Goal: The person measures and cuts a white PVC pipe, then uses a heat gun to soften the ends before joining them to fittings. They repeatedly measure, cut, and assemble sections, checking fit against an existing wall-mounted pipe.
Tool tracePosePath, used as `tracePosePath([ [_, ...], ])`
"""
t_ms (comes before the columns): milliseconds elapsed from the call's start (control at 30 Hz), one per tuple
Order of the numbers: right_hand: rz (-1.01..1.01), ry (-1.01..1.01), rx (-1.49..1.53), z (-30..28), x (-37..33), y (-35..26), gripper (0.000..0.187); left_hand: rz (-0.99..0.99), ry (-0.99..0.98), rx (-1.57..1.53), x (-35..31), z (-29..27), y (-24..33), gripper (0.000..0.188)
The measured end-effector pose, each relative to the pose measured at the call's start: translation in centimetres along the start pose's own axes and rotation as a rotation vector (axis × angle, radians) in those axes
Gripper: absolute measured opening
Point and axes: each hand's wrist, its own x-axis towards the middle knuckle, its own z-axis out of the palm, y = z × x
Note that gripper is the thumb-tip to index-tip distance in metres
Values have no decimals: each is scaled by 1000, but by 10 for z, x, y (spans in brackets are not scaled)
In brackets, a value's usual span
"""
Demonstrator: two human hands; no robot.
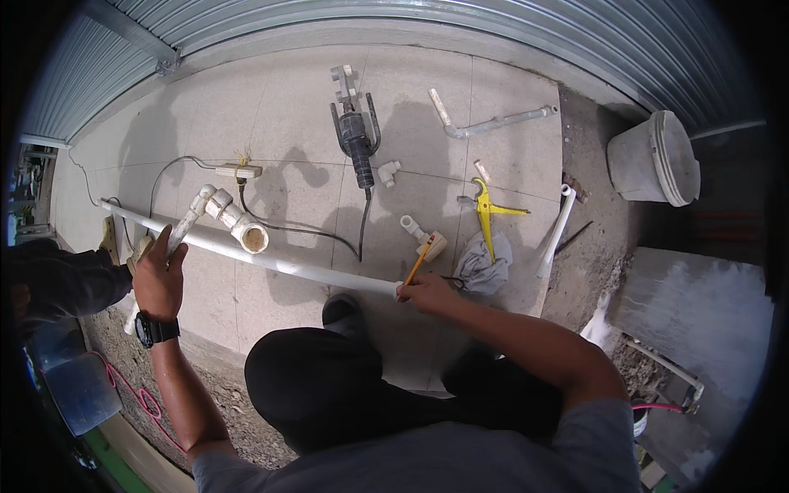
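My left hand, wearing a black watch, is closed round the stub of a white plastic pipe assembly with an elbow and a wide, open-ended fitting. A long white pipe stretches across in front of me. At its right end my right hand grips an orange pencil, the fingers by the pipe's end; whether they also hold the pipe is hidden. Just beyond that hand lie a white tee fitting, a yellow pipe cutter and a crumpled grey cloth.
A black corded pipe welder lies on the tiles, near a small white elbow and a bent pipe. A power strip trails cables. A white bucket stands right. Another person's dark-clothed limb is at left.
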Motion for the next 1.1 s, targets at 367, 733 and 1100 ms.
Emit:
tracePosePath([
  [367,-291,87,121,-162,19,-22,33,33,-146,-307,2,57,7,41],
  [733,-251,458,-549,-267,22,5,18,-152,-208,-398,-17,76,-1,39],
  [1100,-574,-96,-1170,-101,40,-32,23,-427,-357,-308,-73,113,-52,38],
])
